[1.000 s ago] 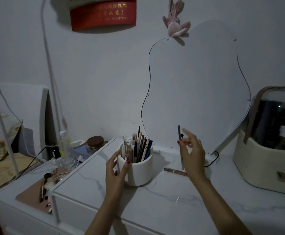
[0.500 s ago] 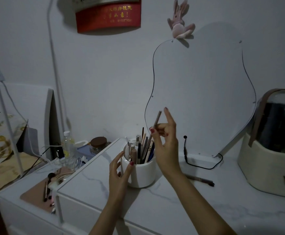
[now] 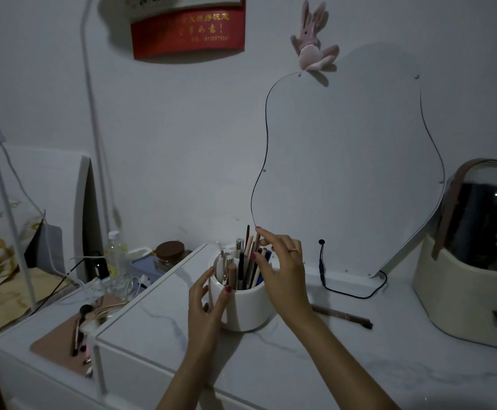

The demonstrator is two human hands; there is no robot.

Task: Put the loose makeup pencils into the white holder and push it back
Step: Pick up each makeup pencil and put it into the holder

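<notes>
The white holder (image 3: 247, 309) stands on the marble-look dresser top (image 3: 300, 368), crowded with several upright pencils and brushes. My left hand (image 3: 204, 312) grips its left side, thumb on the front wall. Over the holder's rim, my right hand (image 3: 282, 267) pinches a brown makeup pencil (image 3: 257, 240) between thumb and fingertips, its lower end down among the others. One loose brown pencil (image 3: 340, 314) lies flat on the top just right of the holder, behind my right wrist.
A wavy-edged mirror (image 3: 345, 173) leans on the wall behind the holder, with a black cable (image 3: 322, 273) at its foot. A cream cosmetics case (image 3: 472, 291) sits at the right. A lower shelf at the left holds a pink tray (image 3: 55, 347) with brushes, a bottle and a jar.
My right hand carried the pencil left from above the table and lowered it into the holder. The left hand stayed on the holder. The view moved closer.
</notes>
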